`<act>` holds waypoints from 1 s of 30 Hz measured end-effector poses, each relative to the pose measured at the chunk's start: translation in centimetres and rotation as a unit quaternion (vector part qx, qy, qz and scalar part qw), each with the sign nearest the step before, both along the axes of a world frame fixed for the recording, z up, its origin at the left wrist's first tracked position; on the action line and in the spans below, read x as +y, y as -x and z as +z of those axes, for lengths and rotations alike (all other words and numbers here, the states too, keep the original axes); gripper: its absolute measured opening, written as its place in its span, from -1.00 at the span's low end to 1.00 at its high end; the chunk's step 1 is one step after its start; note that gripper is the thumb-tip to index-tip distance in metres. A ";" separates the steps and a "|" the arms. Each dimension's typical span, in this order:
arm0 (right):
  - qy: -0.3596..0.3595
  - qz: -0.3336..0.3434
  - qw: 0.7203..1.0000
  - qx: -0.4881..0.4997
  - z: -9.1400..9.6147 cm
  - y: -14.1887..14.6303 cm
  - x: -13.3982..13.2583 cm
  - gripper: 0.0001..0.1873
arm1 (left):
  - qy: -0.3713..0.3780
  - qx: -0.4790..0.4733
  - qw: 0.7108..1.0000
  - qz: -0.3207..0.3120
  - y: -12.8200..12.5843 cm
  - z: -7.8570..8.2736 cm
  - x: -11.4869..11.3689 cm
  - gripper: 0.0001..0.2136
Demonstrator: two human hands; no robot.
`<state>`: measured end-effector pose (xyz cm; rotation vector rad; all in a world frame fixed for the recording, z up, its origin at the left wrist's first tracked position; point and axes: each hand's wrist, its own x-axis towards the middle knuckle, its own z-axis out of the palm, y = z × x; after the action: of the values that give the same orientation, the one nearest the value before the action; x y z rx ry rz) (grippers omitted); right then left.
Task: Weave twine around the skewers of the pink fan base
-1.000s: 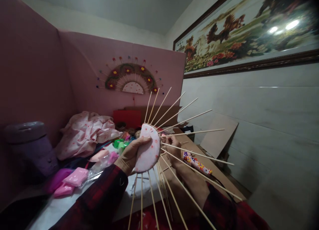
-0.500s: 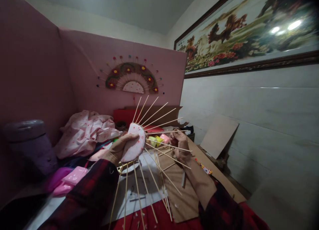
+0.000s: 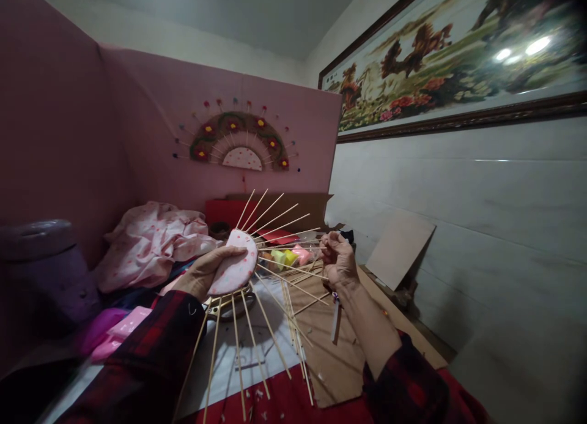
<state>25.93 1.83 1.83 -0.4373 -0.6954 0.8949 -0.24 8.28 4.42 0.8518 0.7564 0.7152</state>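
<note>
- Gripping the pad [image 3: 236, 268], half-round and pink-spotted, with the left hand [image 3: 199, 274]; pressing its thumb across the front, with the other fingers hidden behind.
- Reaching in from the lower left with the left forearm, inside a red and black plaid sleeve [image 3: 156, 344].
- Holding the pad tilted, with its straight edge toward the left hand, above the white sheet [image 3: 224, 358].
- Fanning out from the pad's curved edge with thin sticks [image 3: 238, 344], upward, rightward and downward.
- Raised at the right, beside the tips of the rightward sticks, with the right hand [image 3: 340, 262].
- Curling those fingers inward, thumb and fingertips bunched close; cannot tell whether pinching a stick tip or nothing.
- Slanting up from the lower right with the right forearm, bare below the cuff, over the cardboard [image 3: 337, 375].
- Holding the 2 hands well apart, with the rightward sticks between them.
- Beneath, on the sheet and cardboard, more loose sticks [image 3: 299, 344].
- Beyond, on the pink panel [image 3: 302, 124], a flowered fan [image 3: 243, 158]; at the left, spotted cloth [image 3: 153, 243].
</note>
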 end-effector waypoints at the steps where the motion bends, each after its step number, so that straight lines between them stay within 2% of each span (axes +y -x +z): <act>1: -0.001 -0.006 1.000 0.000 0.0 0.0 0.0 -0.72 | -0.001 0.003 1.000 0.000 0.0 0.0 -0.1 -0.87; 7: -0.011 -0.054 0.998 0.009 0.3 -0.1 -0.1 -0.71 | 0.010 0.039 0.999 -0.031 -0.3 0.0 -0.6 -0.89; 13: 0.061 -0.146 0.987 -0.025 -0.5 -0.7 0.8 -0.69 | 0.011 0.032 0.998 -0.058 -0.3 0.0 -0.8 -0.87; 18: 0.112 -0.187 0.971 -0.099 -2.0 0.1 2.0 -0.69 | -0.027 -0.039 0.996 -0.079 -1.0 0.8 -2.7 -0.88; 23: 0.130 -0.179 0.954 -0.201 -2.8 2.4 1.9 -0.72 | -0.067 -0.106 0.981 -0.151 -2.9 1.9 -5.8 -0.83; 26: 0.129 -0.162 0.947 -0.245 -3.0 3.5 1.4 -0.76 | -0.048 -0.124 0.977 -0.168 -3.8 2.0 -7.1 -0.81; 30: 0.120 -0.145 0.943 -0.273 -2.9 4.4 0.7 -0.75 | -0.027 -0.138 0.973 -0.184 -4.5 1.7 -7.7 -0.77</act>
<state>21.55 2.48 -1.04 -1.0039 -0.9991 0.5763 4.24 0.62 6.09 0.8903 0.3174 0.5082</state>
